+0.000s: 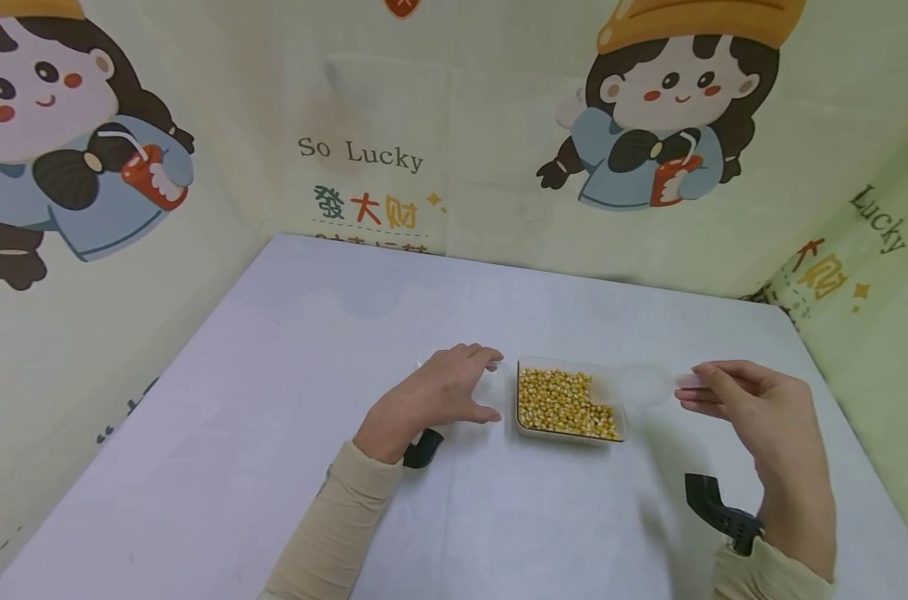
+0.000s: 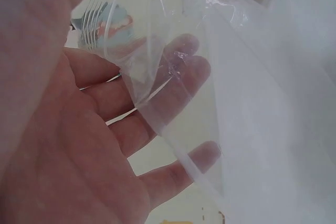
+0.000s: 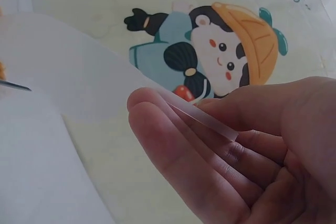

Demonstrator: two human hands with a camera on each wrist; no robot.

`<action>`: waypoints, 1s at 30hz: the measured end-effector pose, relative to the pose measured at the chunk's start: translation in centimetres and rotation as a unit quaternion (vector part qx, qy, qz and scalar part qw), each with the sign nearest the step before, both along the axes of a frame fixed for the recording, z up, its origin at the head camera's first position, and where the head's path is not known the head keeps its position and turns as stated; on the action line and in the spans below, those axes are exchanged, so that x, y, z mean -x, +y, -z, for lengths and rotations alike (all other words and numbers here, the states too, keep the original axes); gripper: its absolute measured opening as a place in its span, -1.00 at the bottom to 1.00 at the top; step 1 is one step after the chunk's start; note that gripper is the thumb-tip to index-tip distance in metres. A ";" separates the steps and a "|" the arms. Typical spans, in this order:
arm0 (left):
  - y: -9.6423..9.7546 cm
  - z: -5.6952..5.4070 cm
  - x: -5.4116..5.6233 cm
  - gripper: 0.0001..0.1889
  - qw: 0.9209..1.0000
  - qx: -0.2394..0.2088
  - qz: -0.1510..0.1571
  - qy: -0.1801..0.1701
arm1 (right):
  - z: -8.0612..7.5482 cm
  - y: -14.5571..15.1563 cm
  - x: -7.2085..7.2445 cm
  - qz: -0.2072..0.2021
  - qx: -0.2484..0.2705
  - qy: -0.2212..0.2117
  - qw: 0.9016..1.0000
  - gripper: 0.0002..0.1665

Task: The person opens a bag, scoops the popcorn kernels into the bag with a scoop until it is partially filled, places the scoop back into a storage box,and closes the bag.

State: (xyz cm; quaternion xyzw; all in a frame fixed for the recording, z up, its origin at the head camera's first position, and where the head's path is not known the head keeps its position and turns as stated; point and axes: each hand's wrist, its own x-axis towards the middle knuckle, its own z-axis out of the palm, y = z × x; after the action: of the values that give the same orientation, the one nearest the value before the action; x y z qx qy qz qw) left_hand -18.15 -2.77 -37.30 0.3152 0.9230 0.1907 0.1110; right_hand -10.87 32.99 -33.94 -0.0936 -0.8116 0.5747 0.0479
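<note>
A rectangular clear box [image 1: 569, 437] holding yellow corn kernels [image 1: 562, 404] sits on the table between both hands. To its left is my left hand [image 1: 449, 387], its thumb and fingers spread apart. Thin clear plastic, which looks like a bag [image 2: 252, 93], lies across those fingers in the left wrist view; the fingertips show through it. My right hand [image 1: 761, 408] pinches the handle of a translucent white scoop [image 3: 68, 66] between thumb and fingers. The scoop's wide end reaches left, over the right side of the box. Whether it carries kernels, I cannot tell.
A white table [image 1: 333, 333] spreads under everything. Behind and beside it hang pale printed sheets [image 1: 499, 108] with cartoon figures and lettering. Dark wrist mounts [image 1: 724, 512] are worn on the forearms.
</note>
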 end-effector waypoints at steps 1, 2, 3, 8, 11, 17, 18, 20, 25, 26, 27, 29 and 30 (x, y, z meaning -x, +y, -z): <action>0.0 0.0 0.0 -0.22 1.000 -0.002 0.001 0.000 | -0.1 0.0 0.0 0.004 -0.012 -0.006 1.000 -0.66; -0.1 0.0 0.0 -0.23 1.000 -0.002 0.002 0.001 | -0.2 0.0 -0.1 0.008 -0.022 -0.012 1.000 -0.65; -0.1 0.0 0.0 -0.23 1.000 -0.004 0.003 0.003 | -0.3 -0.1 -0.1 0.011 -0.033 -0.015 0.999 -0.64; -0.2 0.0 0.1 -0.24 1.000 -0.011 0.004 -0.001 | -0.4 -0.3 -0.1 0.021 -0.070 -0.023 0.997 -0.60; -0.2 0.0 0.1 -0.24 1.000 -0.017 0.003 -0.007 | -0.3 -0.5 0.0 0.019 -0.092 -0.028 0.995 -0.56; -0.2 -0.1 0.0 -0.25 1.000 -0.021 0.000 -0.021 | -0.1 -0.7 0.0 0.005 -0.112 -0.031 0.993 -0.54; -0.2 -0.1 0.0 -0.25 1.000 -0.019 -0.001 -0.022 | 0.0 -0.7 0.0 0.002 -0.112 -0.031 0.993 -0.53; -0.2 0.0 0.0 -0.24 1.000 -0.015 -0.003 -0.024 | 0.0 -0.7 0.0 -0.004 -0.114 -0.030 0.993 -0.53; 0.0 -0.2 0.0 -0.22 0.999 -0.006 -0.013 -0.030 | 0.3 -0.9 0.3 -0.005 -0.122 -0.025 0.992 -0.51; 0.0 -0.2 0.1 -0.22 0.999 -0.005 -0.014 -0.031 | 0.4 -1.0 0.4 -0.006 -0.122 -0.023 0.992 -0.50; 0.0 -0.2 0.1 -0.22 0.999 -0.004 -0.015 -0.033 | 0.5 -1.0 0.5 -0.008 -0.123 -0.022 0.992 -0.50; 0.0 -0.2 0.1 -0.22 0.999 -0.002 -0.015 -0.034 | 0.7 -1.2 0.6 -0.017 -0.119 -0.017 0.993 -0.50; 0.0 -0.2 0.1 -0.22 0.999 -0.002 -0.014 -0.033 | 0.8 -1.3 0.7 -0.022 -0.114 -0.015 0.993 -0.50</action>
State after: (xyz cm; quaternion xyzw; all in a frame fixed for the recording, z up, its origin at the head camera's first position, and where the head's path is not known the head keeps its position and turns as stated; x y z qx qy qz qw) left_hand -18.21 -2.72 -37.12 0.2954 0.9230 0.2041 0.1386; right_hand -11.58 31.70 -34.78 -0.0783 -0.8745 0.4775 0.0329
